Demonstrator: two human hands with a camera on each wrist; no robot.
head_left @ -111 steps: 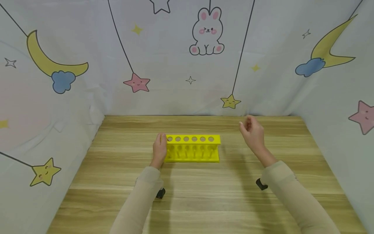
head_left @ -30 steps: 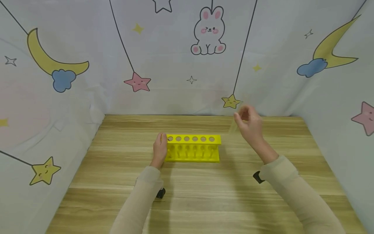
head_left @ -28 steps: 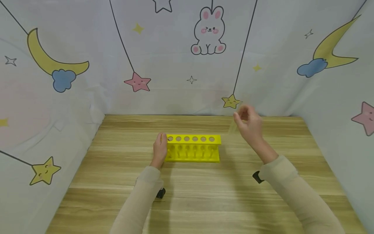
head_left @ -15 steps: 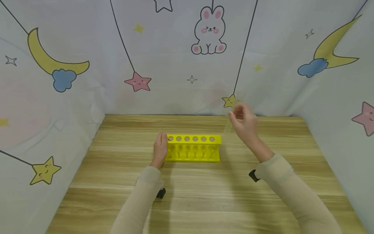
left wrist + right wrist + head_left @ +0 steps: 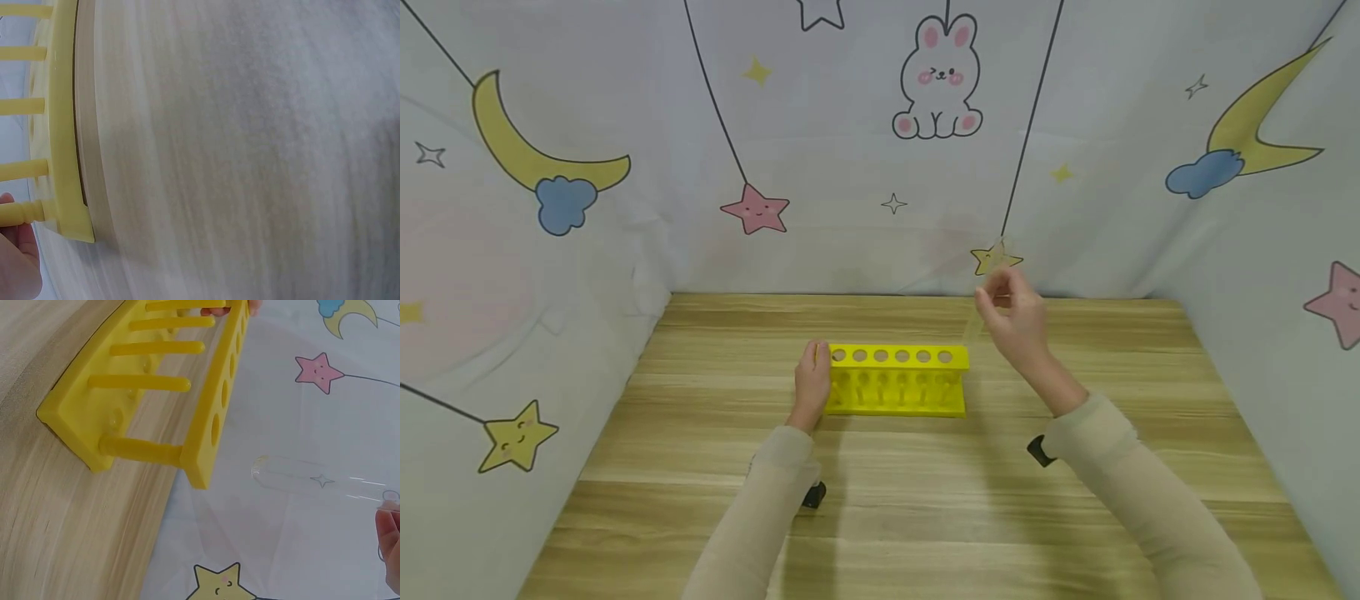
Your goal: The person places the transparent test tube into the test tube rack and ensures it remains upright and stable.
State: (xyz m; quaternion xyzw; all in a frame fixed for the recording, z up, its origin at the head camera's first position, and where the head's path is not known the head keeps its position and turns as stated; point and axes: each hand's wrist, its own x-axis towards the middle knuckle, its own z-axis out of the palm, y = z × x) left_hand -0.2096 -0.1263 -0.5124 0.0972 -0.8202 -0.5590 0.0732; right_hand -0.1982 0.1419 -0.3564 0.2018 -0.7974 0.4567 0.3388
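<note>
A yellow test tube rack (image 5: 891, 357) stands upright on the table, with a row of several round holes along its top bar and short pegs beneath. My left hand (image 5: 812, 386) grips its left end; in the left wrist view, the fingers wrap round the end post (image 5: 22, 214). Raised beyond the rack's right end, my right hand (image 5: 1018, 321) pinches a clear test tube between thumb and fingers. In the right wrist view, the tube (image 5: 300, 475) has its rounded end pointing toward the rack, apart from the top bar. No tubes show in the holes.
The wooden table (image 5: 880, 500) meets a white cloth backdrop (image 5: 835, 258) printed with stars, moons and a rabbit. More cloth hangs at both sides. Small black wrist devices show under each sleeve, near the table.
My right hand has moved left with the test tube, bringing it closer to the rack's right end. The left hand and the rack have stayed put.
</note>
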